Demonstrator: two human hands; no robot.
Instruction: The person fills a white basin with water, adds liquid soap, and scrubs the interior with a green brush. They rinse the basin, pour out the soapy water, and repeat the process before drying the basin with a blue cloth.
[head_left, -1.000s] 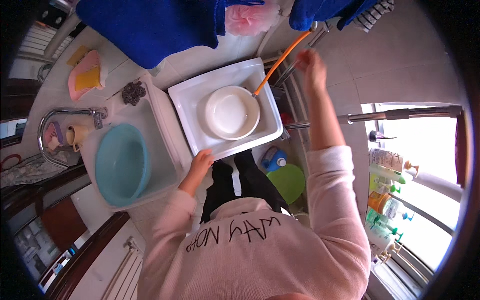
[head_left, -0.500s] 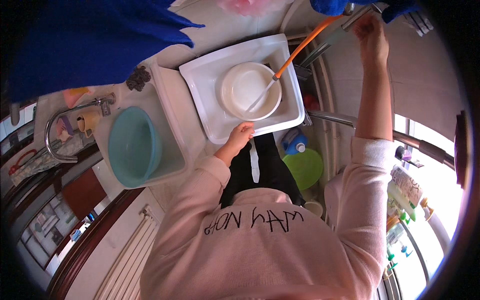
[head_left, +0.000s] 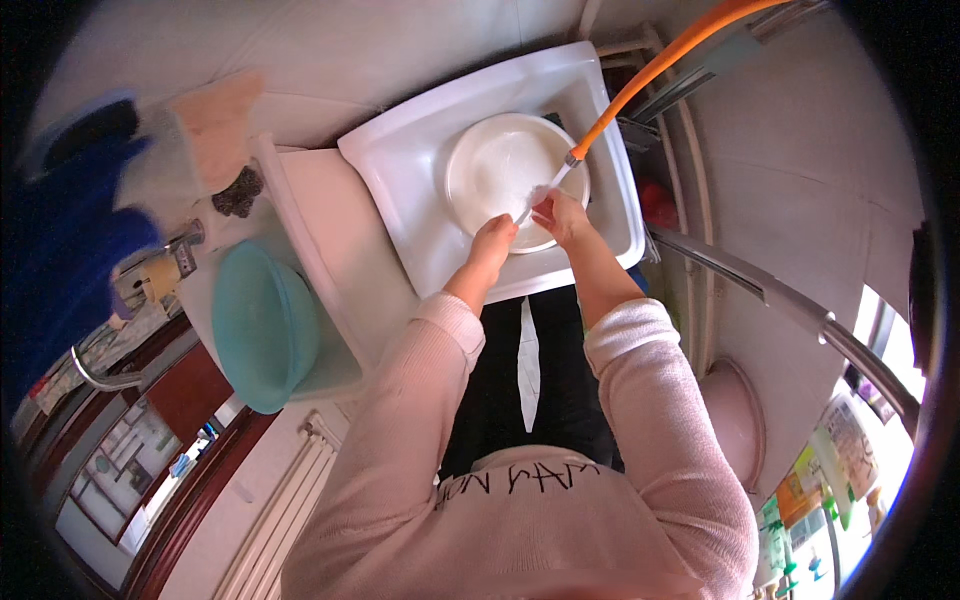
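Observation:
A round white basin point(head_left: 500, 165) sits inside a white square sink point(head_left: 400, 170). An orange hose point(head_left: 660, 70) comes down from the upper right, and a thin stream of water runs from its end into the basin. My left hand point(head_left: 492, 240) is at the basin's near rim, fingers loosely bent, holding nothing. My right hand point(head_left: 560, 212) is just beside it under the water stream, also holding nothing. Both pink sleeves reach up from the lower edge.
A teal plastic basin point(head_left: 262, 325) stands in a second sink to the left, beside a metal tap point(head_left: 100, 378). A dark scrubber point(head_left: 238, 192) lies on the counter behind it. A metal rail point(head_left: 790, 300) runs along the right, with bottles point(head_left: 800, 520) below it.
My right hand has come down from the hose's upper end to the water stream. My left hand has moved from the sink's front edge to the basin's rim. The view has tilted.

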